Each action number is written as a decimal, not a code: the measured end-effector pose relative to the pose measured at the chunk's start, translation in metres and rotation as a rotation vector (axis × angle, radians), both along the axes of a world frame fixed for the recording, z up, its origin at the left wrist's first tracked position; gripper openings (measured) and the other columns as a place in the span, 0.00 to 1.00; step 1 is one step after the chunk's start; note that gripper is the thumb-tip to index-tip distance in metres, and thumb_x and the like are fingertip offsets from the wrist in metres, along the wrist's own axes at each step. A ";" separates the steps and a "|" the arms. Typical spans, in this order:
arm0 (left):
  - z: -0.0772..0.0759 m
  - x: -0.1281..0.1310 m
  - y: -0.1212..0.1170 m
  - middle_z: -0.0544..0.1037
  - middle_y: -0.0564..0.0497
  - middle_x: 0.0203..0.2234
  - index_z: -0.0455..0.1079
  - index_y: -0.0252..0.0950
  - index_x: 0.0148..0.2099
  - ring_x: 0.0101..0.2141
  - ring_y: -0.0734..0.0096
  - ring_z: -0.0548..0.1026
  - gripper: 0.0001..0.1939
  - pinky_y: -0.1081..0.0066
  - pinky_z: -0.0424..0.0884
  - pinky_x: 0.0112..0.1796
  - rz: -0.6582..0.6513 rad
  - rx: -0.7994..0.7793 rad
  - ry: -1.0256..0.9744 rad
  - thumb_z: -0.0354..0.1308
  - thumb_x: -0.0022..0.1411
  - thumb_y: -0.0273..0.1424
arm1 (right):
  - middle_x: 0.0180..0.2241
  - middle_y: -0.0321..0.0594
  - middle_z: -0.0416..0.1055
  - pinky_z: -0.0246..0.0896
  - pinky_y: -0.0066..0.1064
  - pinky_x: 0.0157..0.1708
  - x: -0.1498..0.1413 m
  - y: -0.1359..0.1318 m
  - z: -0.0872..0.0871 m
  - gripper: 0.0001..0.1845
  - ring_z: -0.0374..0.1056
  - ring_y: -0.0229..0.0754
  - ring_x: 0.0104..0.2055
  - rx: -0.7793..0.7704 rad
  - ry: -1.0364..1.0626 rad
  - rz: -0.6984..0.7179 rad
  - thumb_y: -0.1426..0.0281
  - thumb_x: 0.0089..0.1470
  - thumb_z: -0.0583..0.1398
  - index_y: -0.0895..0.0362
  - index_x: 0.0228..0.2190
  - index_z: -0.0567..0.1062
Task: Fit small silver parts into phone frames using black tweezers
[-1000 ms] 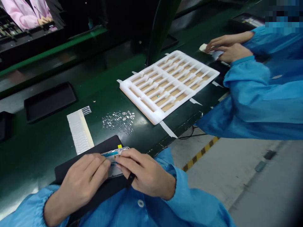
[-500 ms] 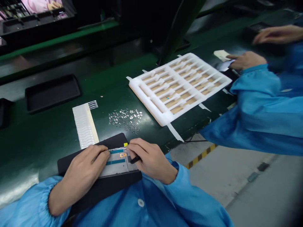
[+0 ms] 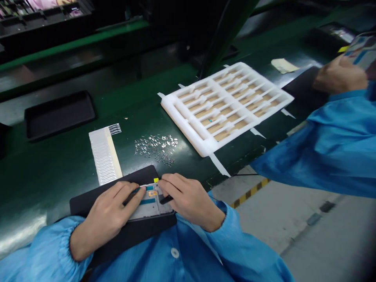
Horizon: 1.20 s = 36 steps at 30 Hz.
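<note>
A silver phone frame with blue strips, an orange patch and a yellow tab lies on a black pad at the table's front edge. My left hand is closed on the left part of the frame, thumb and index finger at its far edge. At the right end, my right hand has its fingers bent together beside the yellow tab. A slim black tool sticks out from under those fingers over the frame; its kind and the rest of it are hidden.
Small metal pieces lie scattered beyond the pad, beside a ribbed strip sheet. A white slotted tray is taped down to the right, and a black tray stands at left. A co-worker's hand holds a similar frame.
My left hand has shifted right along the frame, its thumb now nearer the orange patch. My right hand stays at the right end. The co-worker has brought a frame into view.
</note>
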<state>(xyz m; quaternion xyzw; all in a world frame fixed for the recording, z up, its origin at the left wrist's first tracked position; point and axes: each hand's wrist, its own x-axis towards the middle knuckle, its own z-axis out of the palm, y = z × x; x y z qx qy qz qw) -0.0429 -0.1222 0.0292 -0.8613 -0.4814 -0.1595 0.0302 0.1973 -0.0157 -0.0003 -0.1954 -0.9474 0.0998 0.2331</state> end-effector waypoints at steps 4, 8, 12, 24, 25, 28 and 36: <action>-0.001 0.004 0.006 0.80 0.37 0.45 0.74 0.25 0.59 0.44 0.57 0.78 0.16 0.58 0.82 0.46 -0.005 0.049 0.022 0.50 0.75 0.20 | 0.40 0.49 0.81 0.67 0.36 0.26 -0.002 -0.003 0.011 0.19 0.71 0.46 0.33 0.141 -0.080 -0.016 0.79 0.72 0.50 0.64 0.42 0.81; -0.001 0.007 0.008 0.80 0.37 0.43 0.74 0.23 0.57 0.43 0.56 0.79 0.15 0.58 0.82 0.45 -0.016 0.073 0.064 0.50 0.75 0.19 | 0.42 0.51 0.82 0.68 0.36 0.23 -0.009 -0.025 0.020 0.15 0.71 0.47 0.32 0.297 -0.178 -0.095 0.79 0.69 0.55 0.66 0.44 0.83; 0.000 0.009 0.007 0.80 0.36 0.44 0.74 0.21 0.57 0.45 0.53 0.79 0.15 0.56 0.82 0.46 -0.033 0.080 0.096 0.51 0.74 0.19 | 0.46 0.60 0.82 0.67 0.36 0.19 -0.019 -0.053 0.019 0.20 0.71 0.46 0.29 0.348 -0.268 -0.232 0.83 0.65 0.53 0.72 0.47 0.83; 0.006 0.002 -0.001 0.80 0.37 0.49 0.73 0.29 0.60 0.48 0.53 0.79 0.15 0.55 0.81 0.47 0.044 -0.027 0.056 0.56 0.76 0.27 | 0.43 0.45 0.80 0.74 0.34 0.32 0.021 0.003 0.001 0.04 0.75 0.41 0.33 -0.437 0.641 -0.506 0.72 0.65 0.66 0.55 0.39 0.84; 0.007 0.001 -0.002 0.80 0.36 0.51 0.73 0.30 0.60 0.49 0.51 0.79 0.16 0.53 0.81 0.48 0.059 -0.065 0.039 0.57 0.76 0.32 | 0.42 0.45 0.80 0.74 0.35 0.33 0.022 0.006 -0.004 0.06 0.76 0.43 0.35 -0.477 0.703 -0.532 0.70 0.67 0.65 0.55 0.38 0.84; 0.008 0.002 -0.006 0.78 0.33 0.56 0.72 0.31 0.60 0.52 0.45 0.79 0.25 0.47 0.81 0.49 0.067 -0.162 0.017 0.59 0.74 0.45 | 0.41 0.45 0.79 0.73 0.38 0.34 0.021 0.011 -0.022 0.18 0.75 0.43 0.35 -0.617 0.891 -0.546 0.66 0.74 0.57 0.55 0.36 0.84; 0.031 -0.020 0.010 0.79 0.43 0.57 0.70 0.39 0.60 0.54 0.53 0.80 0.22 0.55 0.80 0.53 0.137 -0.196 0.021 0.63 0.68 0.40 | 0.40 0.48 0.79 0.75 0.42 0.38 0.020 0.018 -0.043 0.29 0.76 0.47 0.38 -0.841 1.161 -0.517 0.57 0.76 0.51 0.57 0.33 0.84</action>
